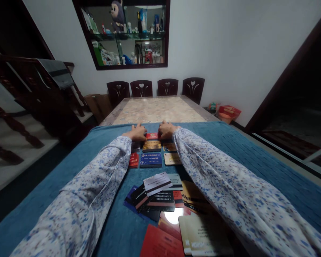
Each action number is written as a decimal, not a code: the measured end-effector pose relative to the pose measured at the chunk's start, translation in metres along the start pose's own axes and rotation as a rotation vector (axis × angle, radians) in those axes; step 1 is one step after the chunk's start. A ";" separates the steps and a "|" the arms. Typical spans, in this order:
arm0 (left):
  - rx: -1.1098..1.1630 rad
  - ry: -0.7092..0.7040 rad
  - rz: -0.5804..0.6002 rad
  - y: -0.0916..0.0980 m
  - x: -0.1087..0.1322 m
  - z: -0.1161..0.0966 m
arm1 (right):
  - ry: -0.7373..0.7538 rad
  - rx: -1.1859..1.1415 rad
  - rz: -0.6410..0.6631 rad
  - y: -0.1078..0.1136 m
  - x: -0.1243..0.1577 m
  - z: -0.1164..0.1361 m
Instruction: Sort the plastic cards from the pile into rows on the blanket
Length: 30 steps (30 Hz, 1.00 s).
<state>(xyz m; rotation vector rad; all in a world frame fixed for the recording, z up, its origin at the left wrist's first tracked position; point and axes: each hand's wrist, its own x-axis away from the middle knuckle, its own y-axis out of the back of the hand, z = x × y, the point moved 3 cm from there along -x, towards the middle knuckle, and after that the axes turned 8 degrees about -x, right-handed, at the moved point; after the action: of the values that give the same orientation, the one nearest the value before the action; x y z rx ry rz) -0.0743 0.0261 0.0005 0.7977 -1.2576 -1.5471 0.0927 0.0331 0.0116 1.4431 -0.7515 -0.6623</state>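
At the far end of the card rows, a stack of red cards (152, 136) lies between my two hands. Bent fingers of my left hand (138, 132) press at its left end. My right hand (167, 130) is curled at the opposite end, with its fingertips partly hidden. Just nearer to me are a gold card stack (152, 145) and a blue card stack (151, 160) marked DCEP. A red card stack (133, 160) and a pale gold card stack (172, 159) flank the blue one, partly covered by my sleeves.
Loose cards overlap close to me: a white card (157, 183), black striped cards (162, 201), a large red card (162, 242) and cream cards (203, 233). A blue cloth (109, 221) covers the near table. Several chairs (167, 87) stand beyond the patterned tabletop (160, 109).
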 end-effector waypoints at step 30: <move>0.023 -0.011 -0.481 0.032 0.088 -0.060 | 0.073 0.044 -0.344 0.027 0.101 0.029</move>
<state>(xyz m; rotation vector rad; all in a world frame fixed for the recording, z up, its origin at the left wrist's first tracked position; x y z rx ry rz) -0.0408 -0.0775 0.0227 1.1694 -1.1425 -1.9179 0.1308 -0.0629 0.0430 1.6462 -0.4657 -0.8532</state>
